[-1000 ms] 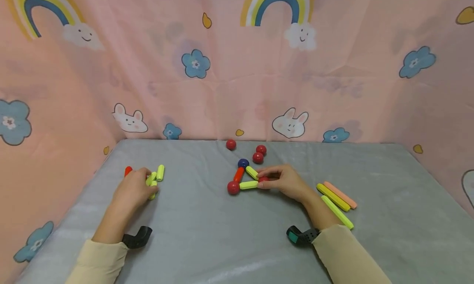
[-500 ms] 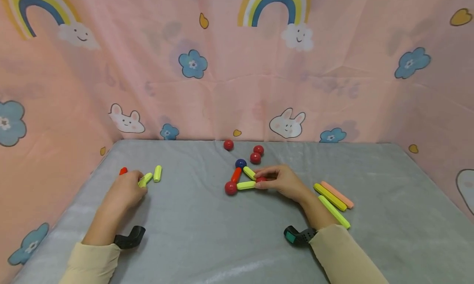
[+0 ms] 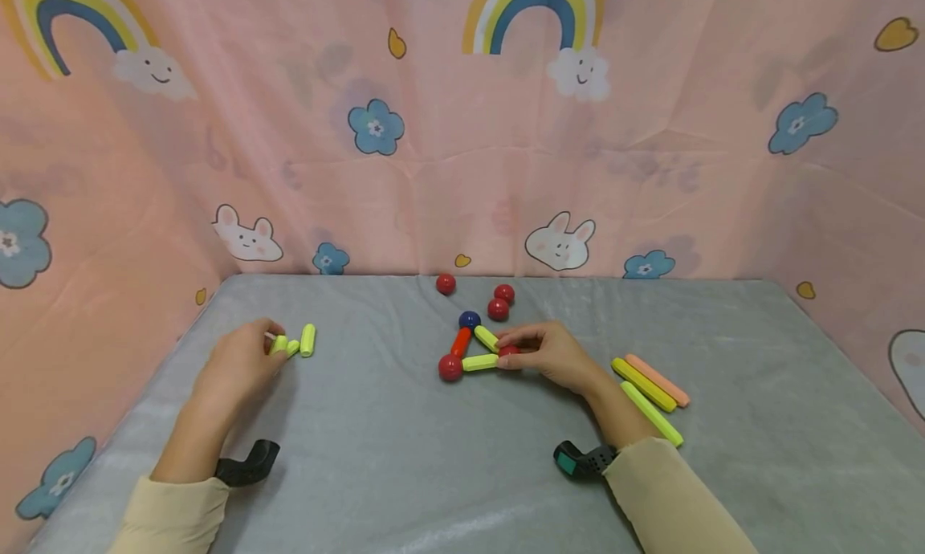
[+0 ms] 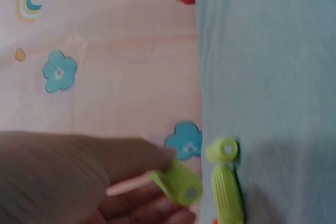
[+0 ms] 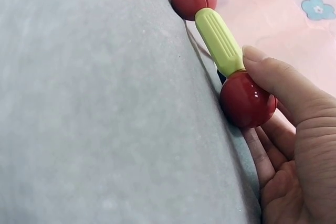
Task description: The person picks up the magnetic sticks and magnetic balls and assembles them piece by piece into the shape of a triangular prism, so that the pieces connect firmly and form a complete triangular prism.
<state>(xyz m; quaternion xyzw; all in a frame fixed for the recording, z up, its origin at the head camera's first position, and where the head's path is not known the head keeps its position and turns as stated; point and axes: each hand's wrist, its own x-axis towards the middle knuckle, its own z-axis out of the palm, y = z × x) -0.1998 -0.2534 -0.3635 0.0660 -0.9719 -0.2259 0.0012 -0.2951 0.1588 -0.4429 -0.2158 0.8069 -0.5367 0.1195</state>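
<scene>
My left hand pinches a short lime-green magnetic rod between thumb and fingers. Close by lie two more lime rods, one near the fingertips and another lime rod a little farther right. Mid-table, a flat triangle joins a blue ball, a red rod, a red ball and two lime rods, one along the front. The fingers and thumb of my right hand grip the triangle's right-corner red ball, partly covering it in the head view.
Behind the triangle are a single red ball and two touching red balls. Longer rods, orange, yellow and lime, lie beside my right forearm. A patterned pink cloth hangs along the grey table's back edge.
My left hand has shifted a little left, and a lime rod now stands up in its fingers. The red rod beside that hand is now hidden in the head view. My right hand keeps its grip.
</scene>
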